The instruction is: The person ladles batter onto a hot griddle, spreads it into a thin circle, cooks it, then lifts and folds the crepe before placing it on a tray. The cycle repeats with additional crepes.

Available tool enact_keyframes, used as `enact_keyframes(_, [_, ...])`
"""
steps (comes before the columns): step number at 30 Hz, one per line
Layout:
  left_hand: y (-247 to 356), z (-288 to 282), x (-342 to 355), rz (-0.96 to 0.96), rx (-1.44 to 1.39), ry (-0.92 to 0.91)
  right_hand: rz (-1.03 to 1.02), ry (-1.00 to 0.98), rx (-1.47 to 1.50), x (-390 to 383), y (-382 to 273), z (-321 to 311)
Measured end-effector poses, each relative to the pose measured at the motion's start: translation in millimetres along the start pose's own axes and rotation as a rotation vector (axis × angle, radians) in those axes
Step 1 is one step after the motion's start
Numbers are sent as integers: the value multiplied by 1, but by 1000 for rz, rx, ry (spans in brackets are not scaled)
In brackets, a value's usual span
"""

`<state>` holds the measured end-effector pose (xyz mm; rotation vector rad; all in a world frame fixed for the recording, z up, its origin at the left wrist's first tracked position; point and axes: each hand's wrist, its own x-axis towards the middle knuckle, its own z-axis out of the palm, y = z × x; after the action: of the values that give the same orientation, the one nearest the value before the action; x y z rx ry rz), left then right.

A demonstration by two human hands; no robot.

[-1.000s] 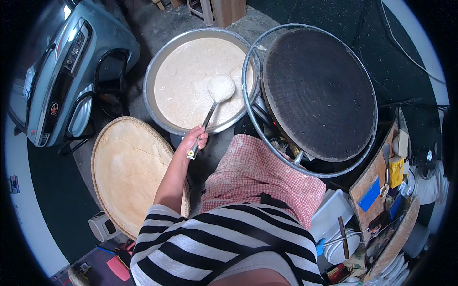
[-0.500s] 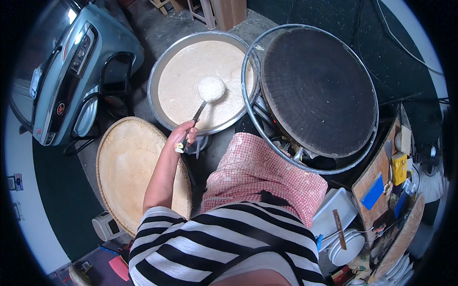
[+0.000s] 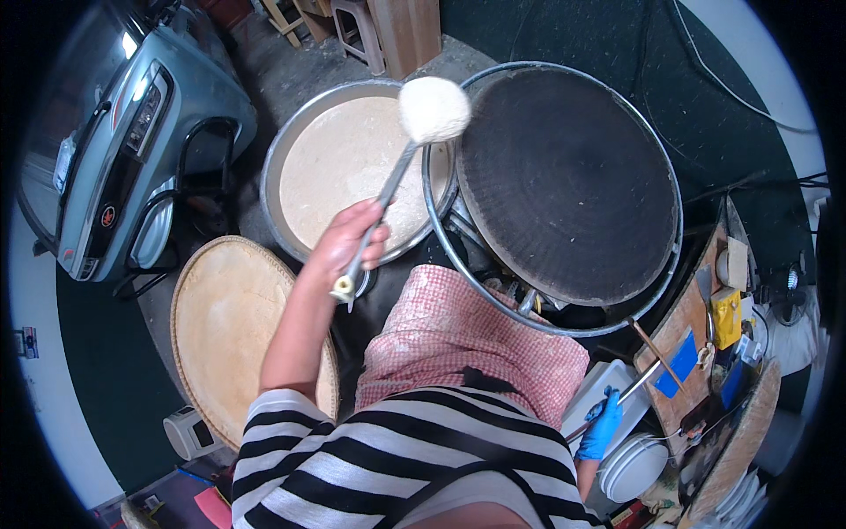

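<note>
My left hand (image 3: 352,236) is closed round the handle of a metal ladle heaped with pale batter (image 3: 434,109), which is raised over the edge between the wide metal tub of batter (image 3: 275,167) and the round black griddle (image 3: 564,185). My right hand (image 3: 602,426), in a blue glove, grips the metal handle of a T-shaped spreader (image 3: 646,344) with a thin wooden bar, low at the right. A shallow round woven tray holding tan flat rounds (image 3: 225,326) lies left of my forearm, below the tub.
A pale blue vehicle front (image 3: 150,141) stands at upper left. A stool (image 3: 357,35) and wooden cabinet (image 3: 410,35) are behind the tub. A cluttered board (image 3: 692,309), a white plastic tray (image 3: 586,397) and round lids (image 3: 634,467) lie at right. A metal ring surrounds the griddle.
My left hand has lifted the loaded ladle out of the tub and toward the griddle. My gloved right hand has come into view holding the spreader, whose bar has risen toward the griddle.
</note>
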<state>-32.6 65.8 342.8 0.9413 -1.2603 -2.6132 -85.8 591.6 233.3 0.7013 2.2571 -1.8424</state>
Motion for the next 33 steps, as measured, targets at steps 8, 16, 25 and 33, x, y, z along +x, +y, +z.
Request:
enact_keyframes(8, [-122,57,99,587,832,265,-102,-170,-67,33,-65,74])
enact_keyframes(16, [-141,11,114,958,1514,376,-308,-417,-151,82,-159,185])
enact_keyframes(25, [-113,33,131,1055,854,282,-378,-531,-326,155,-207,338])
enact_keyframes(33, [-87,6,96,251,-265,-237,-456,-527,-778,160,-197,418])
